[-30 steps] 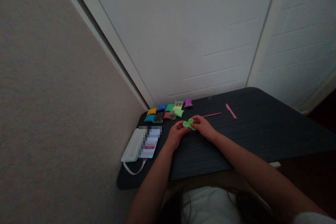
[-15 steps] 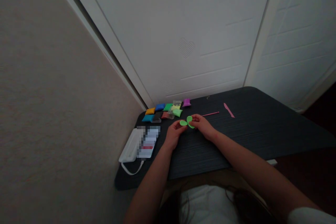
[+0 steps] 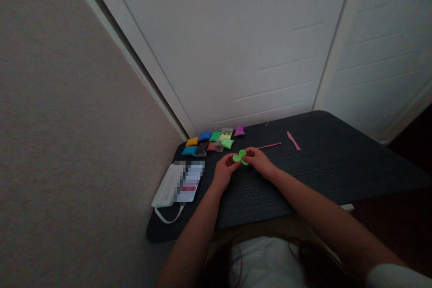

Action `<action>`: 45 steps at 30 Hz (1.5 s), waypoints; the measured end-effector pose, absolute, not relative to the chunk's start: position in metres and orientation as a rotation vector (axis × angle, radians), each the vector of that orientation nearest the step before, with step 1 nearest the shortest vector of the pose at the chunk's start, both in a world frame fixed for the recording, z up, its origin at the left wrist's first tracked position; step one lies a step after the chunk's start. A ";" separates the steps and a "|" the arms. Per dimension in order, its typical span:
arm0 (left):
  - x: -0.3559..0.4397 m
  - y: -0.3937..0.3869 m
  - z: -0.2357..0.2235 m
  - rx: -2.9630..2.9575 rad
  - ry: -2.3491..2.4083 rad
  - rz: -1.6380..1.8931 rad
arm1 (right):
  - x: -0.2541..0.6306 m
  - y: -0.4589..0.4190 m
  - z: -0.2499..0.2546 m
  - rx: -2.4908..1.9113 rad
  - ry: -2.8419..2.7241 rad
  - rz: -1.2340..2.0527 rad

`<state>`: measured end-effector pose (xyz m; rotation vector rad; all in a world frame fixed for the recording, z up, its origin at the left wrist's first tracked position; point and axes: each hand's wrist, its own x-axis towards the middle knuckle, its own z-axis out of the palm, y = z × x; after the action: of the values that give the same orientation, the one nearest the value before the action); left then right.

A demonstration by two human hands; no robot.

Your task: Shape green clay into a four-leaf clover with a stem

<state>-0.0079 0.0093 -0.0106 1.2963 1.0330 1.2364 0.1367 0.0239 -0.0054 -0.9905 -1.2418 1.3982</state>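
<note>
Between my fingertips, just above the dark table, is a light green clover-like shape (image 3: 242, 153) of rounded leaves, apparently modelling clay. My left hand (image 3: 223, 172) pinches the leaf on its left side. On the opposite side, my right hand (image 3: 258, 162) grips the other leaves between thumb and fingers. The leaves meet or nearly meet in the middle; whether they are stuck together I cannot tell. Beyond the right fingers lies a thin pink stick tool (image 3: 270, 145). A pink plastic knife (image 3: 293, 141) rests farther right.
Several coloured clay packets, among them a blue one (image 3: 204, 136) and a purple one (image 3: 239, 131), lie along the back left. A white case (image 3: 166, 189) and a lit phone (image 3: 191, 184) with a white cable (image 3: 168, 222) sit at the left of the dark table (image 3: 324, 166).
Half a second ago the left leaf stood slightly apart from the others; now it is against or very near them. A second ago they were also close. The view has shifted slightly.
</note>
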 end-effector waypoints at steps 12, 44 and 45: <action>-0.010 0.012 -0.014 1.286 1.027 1.221 | 0.136 0.022 -0.004 -0.964 -1.237 1.441; -0.011 0.013 -0.017 1.294 0.990 1.209 | 0.139 0.026 -0.010 -0.957 -1.237 1.477; -0.011 0.013 -0.017 1.299 0.983 1.209 | 0.139 0.026 -0.010 -0.959 -1.234 1.473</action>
<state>-0.0107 0.0127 -0.0169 1.2991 0.9829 1.2090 0.1390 0.0265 -0.0104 -0.9594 -1.2344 1.4728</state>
